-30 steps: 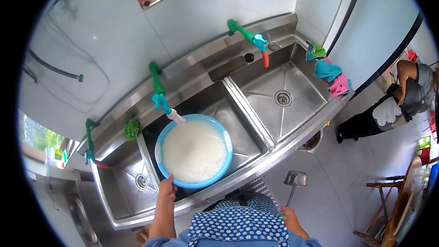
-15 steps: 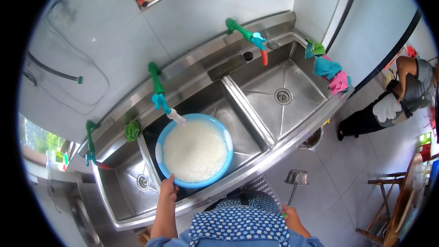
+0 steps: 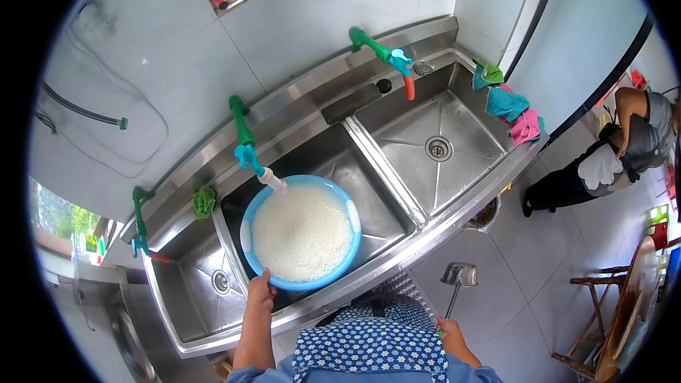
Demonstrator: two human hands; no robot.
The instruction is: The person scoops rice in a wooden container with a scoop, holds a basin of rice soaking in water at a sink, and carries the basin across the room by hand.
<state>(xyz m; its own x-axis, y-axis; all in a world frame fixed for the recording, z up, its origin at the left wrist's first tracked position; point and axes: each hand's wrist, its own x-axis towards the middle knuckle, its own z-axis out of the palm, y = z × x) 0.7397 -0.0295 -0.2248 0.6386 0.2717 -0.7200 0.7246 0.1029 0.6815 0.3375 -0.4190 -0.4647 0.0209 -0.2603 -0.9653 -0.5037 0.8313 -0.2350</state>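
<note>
A blue basin (image 3: 352,214) with white patches on its rim sits in the middle sink. White rice (image 3: 301,237) under cloudy water fills much of it. Over its far edge hangs the pale spout of a green tap (image 3: 245,149), from which water seems to run. My left hand (image 3: 261,292) grips the basin's near-left rim, thumb on top and fingers below. Down at my right side, my right hand (image 3: 454,333) is closed round the green handle of a metal ladle (image 3: 462,274), whose deep bowl is held out over the floor.
The right sink (image 3: 408,142) and the small left sink (image 3: 198,291) flank the middle one. Coloured cloths (image 3: 507,104) hang over the right edge. A bucket (image 3: 486,216) stands on the floor beyond the counter. Another person (image 3: 610,156) and a wooden stool (image 3: 610,312) are at the right.
</note>
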